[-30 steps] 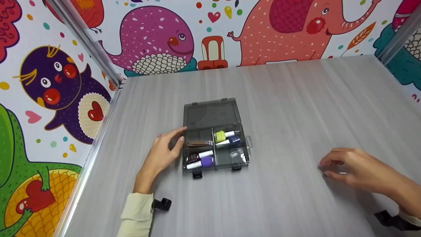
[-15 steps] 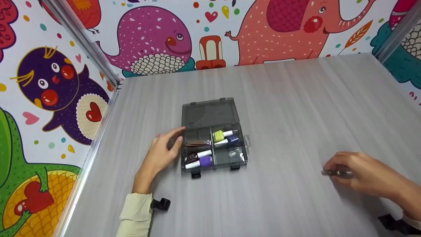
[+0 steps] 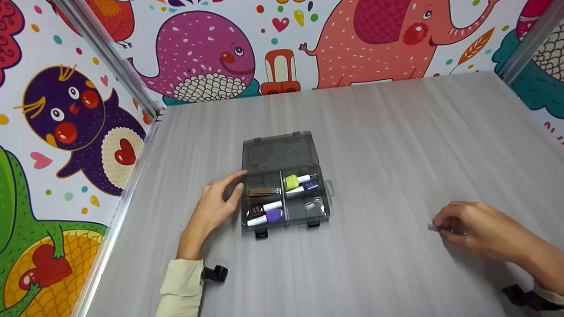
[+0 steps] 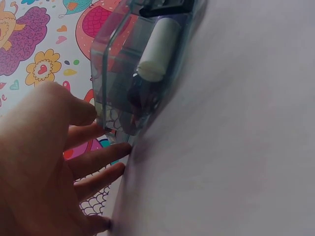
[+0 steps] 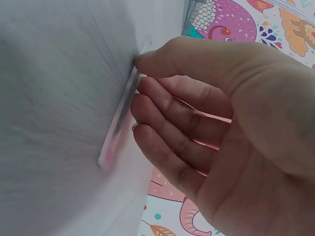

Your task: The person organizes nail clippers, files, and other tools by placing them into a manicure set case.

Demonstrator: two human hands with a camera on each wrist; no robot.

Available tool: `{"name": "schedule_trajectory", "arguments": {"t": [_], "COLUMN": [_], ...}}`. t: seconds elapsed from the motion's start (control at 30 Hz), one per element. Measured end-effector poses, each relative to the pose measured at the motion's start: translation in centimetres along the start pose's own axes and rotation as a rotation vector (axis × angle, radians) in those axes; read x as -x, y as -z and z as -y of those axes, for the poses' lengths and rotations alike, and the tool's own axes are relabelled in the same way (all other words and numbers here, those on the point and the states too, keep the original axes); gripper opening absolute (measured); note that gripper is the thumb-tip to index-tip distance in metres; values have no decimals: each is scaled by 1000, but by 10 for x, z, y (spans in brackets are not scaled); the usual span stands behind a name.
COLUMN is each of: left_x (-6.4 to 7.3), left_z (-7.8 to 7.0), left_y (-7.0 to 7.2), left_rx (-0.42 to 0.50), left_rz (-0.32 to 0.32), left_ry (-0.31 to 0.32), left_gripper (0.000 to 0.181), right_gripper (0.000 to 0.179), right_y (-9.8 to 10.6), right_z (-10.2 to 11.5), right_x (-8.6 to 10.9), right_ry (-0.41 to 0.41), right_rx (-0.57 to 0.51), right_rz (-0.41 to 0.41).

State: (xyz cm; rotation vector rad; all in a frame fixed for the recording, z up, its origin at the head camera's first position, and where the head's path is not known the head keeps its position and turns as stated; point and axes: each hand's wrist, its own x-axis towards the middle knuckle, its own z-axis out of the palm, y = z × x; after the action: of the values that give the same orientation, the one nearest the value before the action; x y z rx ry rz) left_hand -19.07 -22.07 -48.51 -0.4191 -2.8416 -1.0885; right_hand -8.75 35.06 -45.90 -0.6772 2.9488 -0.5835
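A smoky clear divided box (image 3: 280,152) lies on the table with its lid folded back. Yellow (image 3: 291,181) and navy (image 3: 311,186) nail polish bottles share its back right compartment. Dark red (image 3: 254,212) and purple (image 3: 274,215) bottles occupy the front left one; a brown nail clipper (image 3: 263,192) sits behind them. My left hand (image 3: 216,200) touches the box's left side, fingers extended. Well to the right, my right hand (image 3: 482,226) pinches one end of a slim translucent strip (image 5: 118,118) with a rounded end, low over the table. Its exact kind is unclear.
Something clear and shiny (image 3: 315,206) shows in the front right compartment. Two black latches (image 3: 261,233) stick out at the box's front. The grey table (image 3: 374,154) meets patterned wall panels at the back and left.
My right hand has taken hold of the translucent strip and raised, then tilted it slightly. My left hand stays at the box. The head view has shifted a little.
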Motion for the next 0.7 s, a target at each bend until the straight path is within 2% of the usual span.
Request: {"name": "schedule_trajectory", "arguments": {"t": [0.4, 0.7], "left_x": [0, 0], "left_z": [2, 0], "left_y": [-1, 1], "left_rx": [-7, -7], "left_rz": [-9, 9], "left_ry": [-3, 13], "left_gripper": [41, 42], "right_gripper": [24, 26], "right_y": [0, 0], "right_z": [5, 7], "right_x": [-4, -8], "right_ry": [-56, -7], "right_rx": [-6, -4], "right_rz": [8, -42]}}
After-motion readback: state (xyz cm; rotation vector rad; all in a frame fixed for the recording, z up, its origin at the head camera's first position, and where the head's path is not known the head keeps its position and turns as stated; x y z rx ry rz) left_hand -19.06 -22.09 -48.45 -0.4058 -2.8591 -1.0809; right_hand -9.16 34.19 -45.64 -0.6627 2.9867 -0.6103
